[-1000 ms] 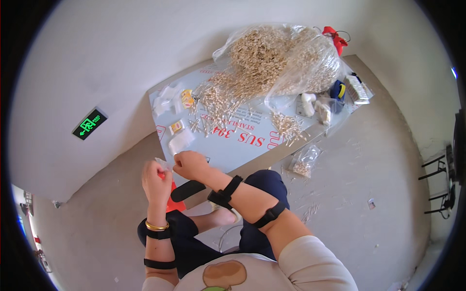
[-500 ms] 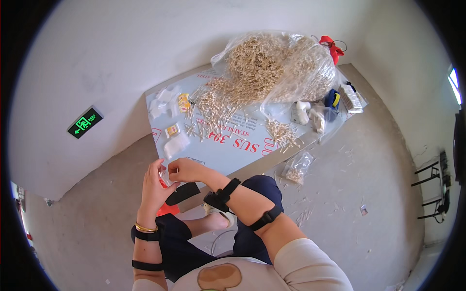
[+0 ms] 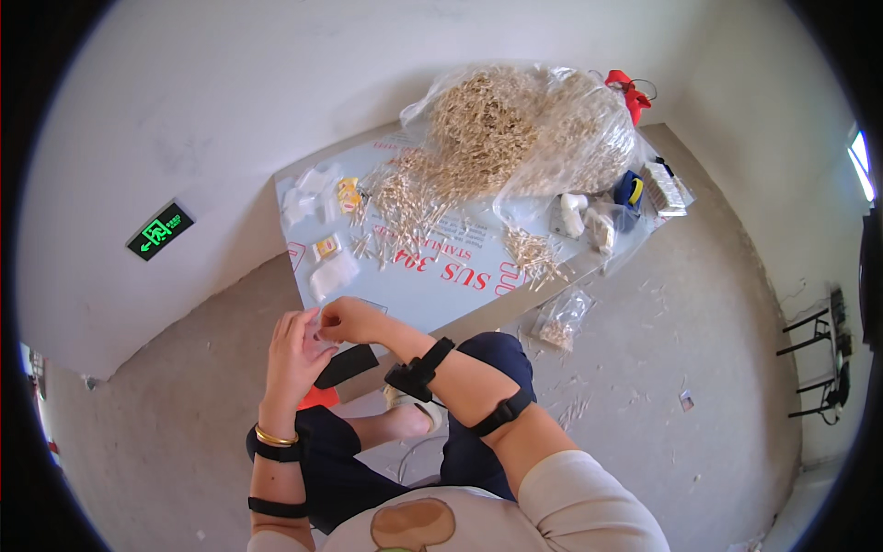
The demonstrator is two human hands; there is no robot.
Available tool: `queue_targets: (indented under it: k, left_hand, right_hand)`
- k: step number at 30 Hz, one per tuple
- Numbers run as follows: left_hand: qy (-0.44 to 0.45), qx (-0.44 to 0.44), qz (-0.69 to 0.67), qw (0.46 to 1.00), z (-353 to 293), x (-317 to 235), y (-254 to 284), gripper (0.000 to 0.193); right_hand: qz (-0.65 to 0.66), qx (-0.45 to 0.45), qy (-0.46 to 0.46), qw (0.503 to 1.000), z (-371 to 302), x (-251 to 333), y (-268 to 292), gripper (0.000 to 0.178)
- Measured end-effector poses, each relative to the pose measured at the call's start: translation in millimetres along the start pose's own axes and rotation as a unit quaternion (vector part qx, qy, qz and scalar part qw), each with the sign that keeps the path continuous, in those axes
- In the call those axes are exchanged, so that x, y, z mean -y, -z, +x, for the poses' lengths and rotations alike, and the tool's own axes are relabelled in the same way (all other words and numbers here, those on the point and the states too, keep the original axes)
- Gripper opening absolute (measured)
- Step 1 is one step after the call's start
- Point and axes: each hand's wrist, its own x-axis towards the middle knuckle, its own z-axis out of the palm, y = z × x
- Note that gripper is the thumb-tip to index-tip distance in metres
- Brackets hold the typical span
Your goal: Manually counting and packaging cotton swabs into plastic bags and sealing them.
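My left hand [image 3: 292,357] is raised at the table's near left corner, fingers curled round a small clear plastic bag [image 3: 314,339]. The fingers of my right hand [image 3: 351,321] are pinched at that bag's edge, close to the left fingertips. Whether anything lies inside the bag is too small to tell. Just beyond the hands, a stack of clear plastic bags [image 3: 333,275] lies on the table [image 3: 418,299], with a yellow-and-white label packet [image 3: 326,247] above it. Loose cotton swabs [image 3: 405,207] spread across the tabletop to the right of these.
A large clear sack of cotton swabs [image 3: 497,124] fills the table's back. A smaller swab heap [image 3: 535,254], white rolls [image 3: 572,213] and a blue-and-yellow tape dispenser [image 3: 630,190] sit to the right. A filled bag [image 3: 563,319] lies on the floor. Below my hands are a black object [image 3: 347,367] and something orange-red [image 3: 319,397].
Both hands stay close together at the clear plastic bag. My left fingers have shifted slightly, and less orange-red shows between and beneath the hands.
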Motion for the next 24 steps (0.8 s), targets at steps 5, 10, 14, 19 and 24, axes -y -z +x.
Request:
queue_targets:
  k: [5,10,14,19,24]
  left_hand:
    - [-0.013,-0.07,0.051,0.996,6.4,1.5,-11.2,0.069]
    - [-0.001,-0.069,0.047,0.996,4.1,0.6,-7.5,0.062]
    - [0.044,-0.057,0.03,0.997,-2.7,1.2,0.2,0.06]
    - [0.057,-0.089,0.026,0.994,-9.3,18.9,0.5,0.06]
    - [0.069,-0.11,0.032,0.991,-11.0,17.4,1.9,0.062]
  right_hand:
    - [0.009,-0.007,0.01,1.0,3.5,-15.3,10.2,0.018]
    - [0.037,0.027,0.008,0.999,1.6,-12.9,12.1,0.021]
    - [0.084,-0.008,-0.021,0.996,-5.6,9.7,4.9,0.025]
    - [0.08,0.0,0.056,0.995,5.2,10.6,-1.2,0.021]
    - [0.125,-0.042,0.015,0.991,0.7,23.6,-7.0,0.017]
